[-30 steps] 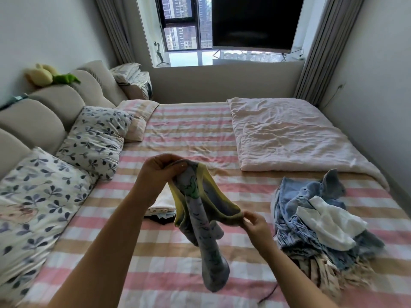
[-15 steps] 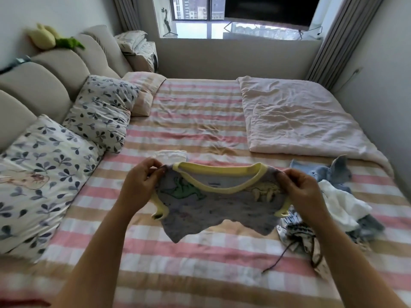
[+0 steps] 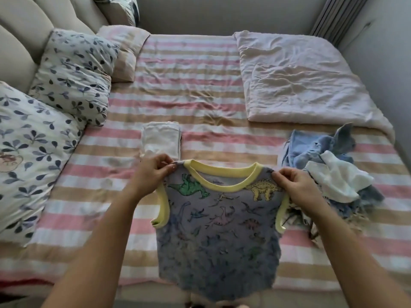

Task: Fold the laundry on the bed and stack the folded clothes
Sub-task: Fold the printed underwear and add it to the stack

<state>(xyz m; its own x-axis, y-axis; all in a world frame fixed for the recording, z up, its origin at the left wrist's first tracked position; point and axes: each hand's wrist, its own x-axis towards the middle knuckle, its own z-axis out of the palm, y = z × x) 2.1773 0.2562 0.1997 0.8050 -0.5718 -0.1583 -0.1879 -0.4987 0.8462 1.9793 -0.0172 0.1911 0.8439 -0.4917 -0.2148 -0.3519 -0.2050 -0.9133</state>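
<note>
While my L fingers (image 3: 165, 166) and R fingers (image 3: 281, 174) pinch the dino shirt (image 3: 220, 236) at its shoulders, it hangs spread over the near edge of the bed (image 3: 189, 85). Folded stack (image 3: 161, 138) just beyond L, unfolded pile (image 3: 329, 170) beside R; open bed btwn.

The shirt (image 3: 218, 230) no longer dangles in a twisted bunch from my left grip (image 3: 153, 174). It now hangs spread open, front toward me, collar on top. My right grip (image 3: 295, 185), a second ago low on a yellow edge, is now level with the left, and each pinches a shoulder beside the collar. Since half a second ago the curled lower part has dropped flat, so the full length shows, down to the near edge of the bed (image 3: 200, 90). My view tips lower: the window is out of sight, and the white folded pile (image 3: 161, 138) shows almost whole beyond my left grip.
</note>
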